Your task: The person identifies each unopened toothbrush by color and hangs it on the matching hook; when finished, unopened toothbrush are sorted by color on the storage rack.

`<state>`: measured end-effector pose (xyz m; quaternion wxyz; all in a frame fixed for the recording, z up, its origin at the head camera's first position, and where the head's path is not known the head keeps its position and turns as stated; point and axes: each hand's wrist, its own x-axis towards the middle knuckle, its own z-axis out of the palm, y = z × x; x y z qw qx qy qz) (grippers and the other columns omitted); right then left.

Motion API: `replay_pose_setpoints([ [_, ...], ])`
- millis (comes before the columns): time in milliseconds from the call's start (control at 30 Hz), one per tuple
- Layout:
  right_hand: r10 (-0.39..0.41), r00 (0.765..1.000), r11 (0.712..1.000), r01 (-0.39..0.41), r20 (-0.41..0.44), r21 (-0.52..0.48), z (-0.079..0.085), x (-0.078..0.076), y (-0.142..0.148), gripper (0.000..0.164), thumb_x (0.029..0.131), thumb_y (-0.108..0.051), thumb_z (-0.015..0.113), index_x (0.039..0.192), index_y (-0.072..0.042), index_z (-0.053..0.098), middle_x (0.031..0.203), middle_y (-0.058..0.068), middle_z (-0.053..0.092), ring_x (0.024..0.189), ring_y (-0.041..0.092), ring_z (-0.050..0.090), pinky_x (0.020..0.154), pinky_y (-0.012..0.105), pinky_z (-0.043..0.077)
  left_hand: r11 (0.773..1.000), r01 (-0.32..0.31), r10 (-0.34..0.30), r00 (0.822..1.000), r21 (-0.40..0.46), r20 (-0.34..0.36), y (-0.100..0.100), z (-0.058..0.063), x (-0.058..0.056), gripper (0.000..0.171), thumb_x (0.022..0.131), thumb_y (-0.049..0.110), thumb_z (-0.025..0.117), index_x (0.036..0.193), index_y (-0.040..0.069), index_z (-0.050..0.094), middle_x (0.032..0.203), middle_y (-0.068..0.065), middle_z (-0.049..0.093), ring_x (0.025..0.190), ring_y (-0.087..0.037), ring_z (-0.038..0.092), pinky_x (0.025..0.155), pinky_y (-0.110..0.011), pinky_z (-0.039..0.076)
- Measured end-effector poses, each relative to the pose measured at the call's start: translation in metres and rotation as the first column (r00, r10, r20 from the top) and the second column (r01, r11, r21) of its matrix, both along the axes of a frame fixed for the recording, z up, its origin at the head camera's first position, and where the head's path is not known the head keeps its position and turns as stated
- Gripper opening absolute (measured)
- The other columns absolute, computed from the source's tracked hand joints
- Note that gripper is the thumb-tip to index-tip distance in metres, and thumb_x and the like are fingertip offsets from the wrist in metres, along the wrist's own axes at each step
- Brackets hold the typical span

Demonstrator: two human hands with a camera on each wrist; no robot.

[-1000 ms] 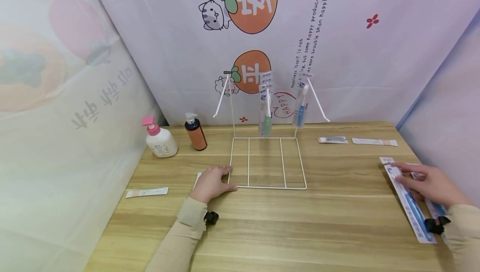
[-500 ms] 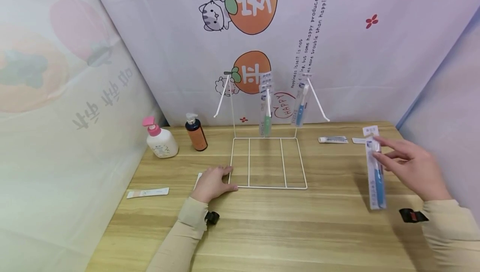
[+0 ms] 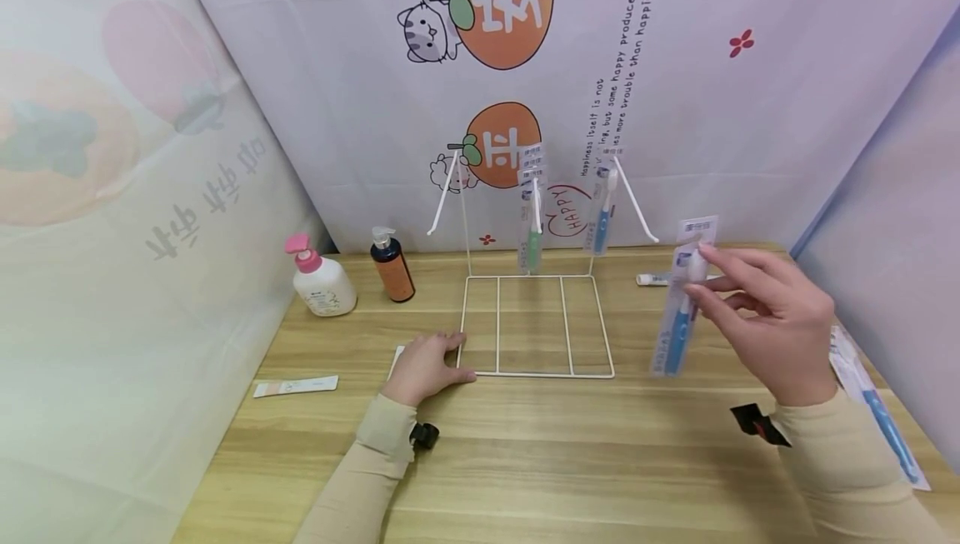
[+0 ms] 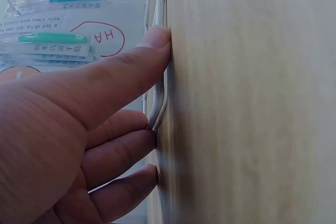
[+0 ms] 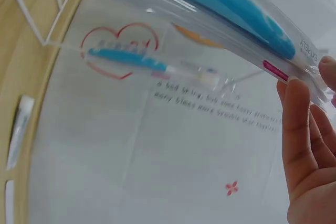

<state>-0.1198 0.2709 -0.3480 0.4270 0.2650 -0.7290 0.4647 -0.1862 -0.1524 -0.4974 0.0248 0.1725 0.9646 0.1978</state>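
The right hand (image 3: 776, 323) pinches a packed blue toothbrush (image 3: 678, 311) near its top, holding it upright in the air above the table's (image 3: 660, 461) right side. The left hand (image 3: 423, 367) lies flat, fingers straight, pressing the front left corner of the wire rack (image 3: 534, 326) onto the table.

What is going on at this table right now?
A person sits at a wooden table. The right hand holds a packaged blue toothbrush upright in the air, right of a white wire display rack. The left hand presses on the rack's base corner. Green and blue packaged toothbrushes already hang on its hooks.
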Motion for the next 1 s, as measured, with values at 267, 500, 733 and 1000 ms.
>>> replay_pose_setpoints([
  [267, 0.001, 0.991, 1.000, 0.001, -0.131, 0.020, 0.002, -0.005, -0.030, 0.052, 0.096, -0.040, 0.084, 0.111, 0.010, 0.081, 0.100, 0.032, 0.072, 0.090, -0.005, 0.074, 0.074, 0.008, 0.054, 1.000, 0.000, 0.000, 1.000, 0.004, 0.008, 0.001, 0.001, 0.002, 0.076, 0.085, 0.050, 0.092, 0.147, 0.012, 0.070, 0.145, -0.014, 0.068, 0.132, -0.042, 0.064, 0.105, -0.054, 0.054],
  [500, -0.021, 0.993, 0.999, 0.025, -0.112, 0.036, -0.013, -0.017, -0.032, 0.052, 0.097, -0.041, 0.082, 0.116, 0.008, 0.080, 0.104, 0.030, 0.073, 0.093, -0.004, 0.074, 0.077, 0.009, 0.055, 1.000, 0.007, -0.007, 1.000, 0.007, 0.010, 0.001, -0.001, 0.001, 0.076, 0.085, 0.049, 0.092, 0.147, 0.011, 0.069, 0.146, -0.015, 0.067, 0.132, -0.041, 0.064, 0.106, -0.053, 0.053],
  [733, -0.071, 0.994, 0.996, 0.075, -0.087, 0.046, -0.029, -0.039, -0.029, 0.037, 0.086, -0.002, 0.090, 0.121, 0.006, 0.080, 0.109, 0.026, 0.075, 0.092, -0.004, 0.073, 0.079, 0.012, 0.056, 1.000, 0.002, -0.002, 1.000, 0.008, 0.010, 0.000, -0.001, 0.000, 0.076, 0.085, 0.050, 0.091, 0.147, 0.012, 0.069, 0.145, -0.013, 0.067, 0.131, -0.040, 0.065, 0.105, -0.053, 0.054],
  [1000, -0.126, 0.992, 0.990, 0.126, 0.000, 0.059, -0.036, -0.070, -0.033, 0.056, 0.076, 0.018, 0.090, 0.129, 0.006, 0.074, 0.118, 0.022, 0.071, 0.093, 0.004, 0.075, 0.078, 0.014, 0.058, 1.000, 0.007, -0.007, 1.000, 0.013, -0.003, 0.000, -0.001, 0.000, 0.076, 0.085, 0.050, 0.092, 0.146, 0.012, 0.070, 0.145, -0.014, 0.068, 0.132, -0.042, 0.064, 0.106, -0.054, 0.053],
])
